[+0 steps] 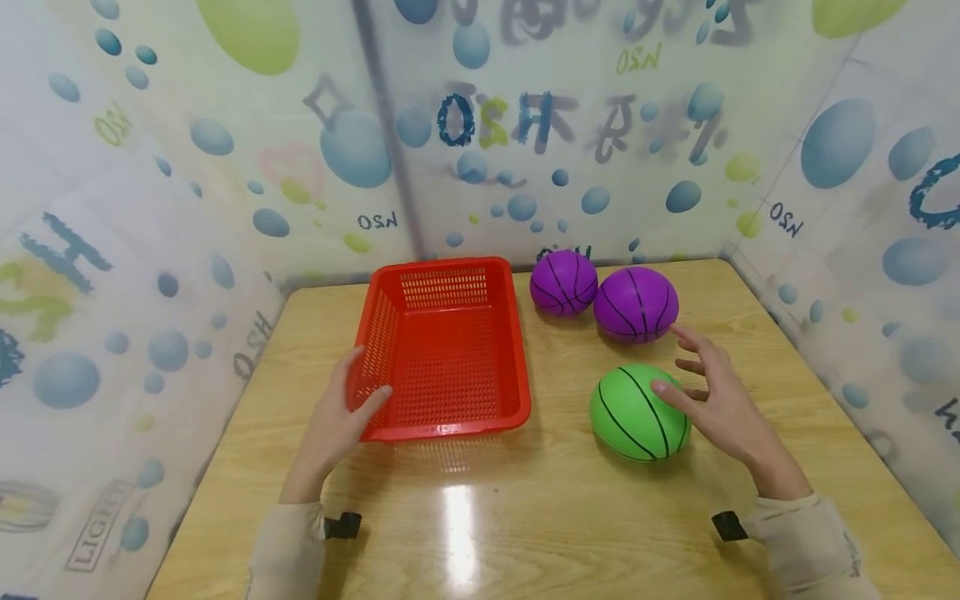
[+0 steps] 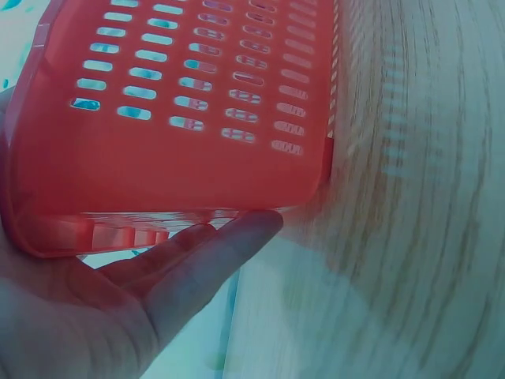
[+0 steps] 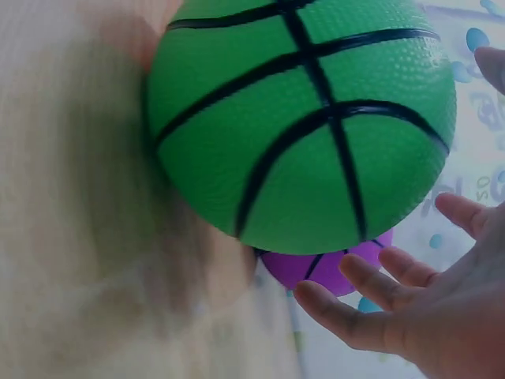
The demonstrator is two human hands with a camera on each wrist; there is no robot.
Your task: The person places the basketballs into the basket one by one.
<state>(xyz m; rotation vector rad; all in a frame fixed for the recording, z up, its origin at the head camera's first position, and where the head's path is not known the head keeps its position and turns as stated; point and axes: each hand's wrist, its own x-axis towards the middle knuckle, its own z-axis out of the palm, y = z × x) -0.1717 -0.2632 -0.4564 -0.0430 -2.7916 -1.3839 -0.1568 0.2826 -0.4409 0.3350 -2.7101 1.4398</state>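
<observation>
One basket pinched (left grip), one green ball, right grip spread, two purple balls

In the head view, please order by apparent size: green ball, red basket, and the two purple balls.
1. Red basket
2. Green ball
3. Right purple ball
4. Left purple ball
The green ball is nearer the camera, so true sizes are unsure.

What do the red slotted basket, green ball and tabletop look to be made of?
Red rectangular slotted basket: probably moulded plastic, semi-glossy; thin perforated walls, bright rim highlight.
Green round ball with black lines: likely rubber or soft vinyl; pebbled surface, slight sheen.
Pale wood-grain tabletop: wood or laminate, can't tell which; glossy reflection.
</observation>
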